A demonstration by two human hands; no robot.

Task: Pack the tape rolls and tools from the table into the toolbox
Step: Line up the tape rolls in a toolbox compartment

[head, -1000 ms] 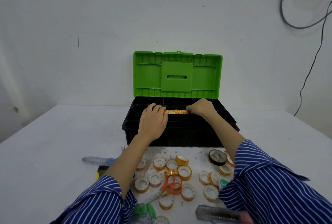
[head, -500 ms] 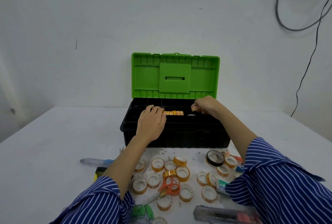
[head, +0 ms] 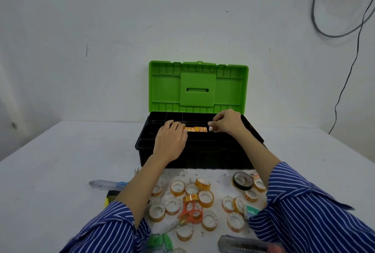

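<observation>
Orange tape rolls [head: 195,129] sit edge-on in the toolbox [head: 194,151] tray, left hand [head: 171,141] fingers pressing one end, right hand [head: 226,123] fingers curled, grip unclear, so easing off probably topples them

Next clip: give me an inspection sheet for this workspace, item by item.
Surface: white table, scuffed near the toolbox.
Job's things: toolbox open, green lid upright; row of tape rolls inside; loose tape rolls, black tape roll, orange scissors, screwdriver on table.
Clutter: nothing seen.
Grips: left hand rests on the row's end; right hand curled, contents unclear.
Cables: grey and black cables on wall.
Surroundings: white wall, marked.
</observation>
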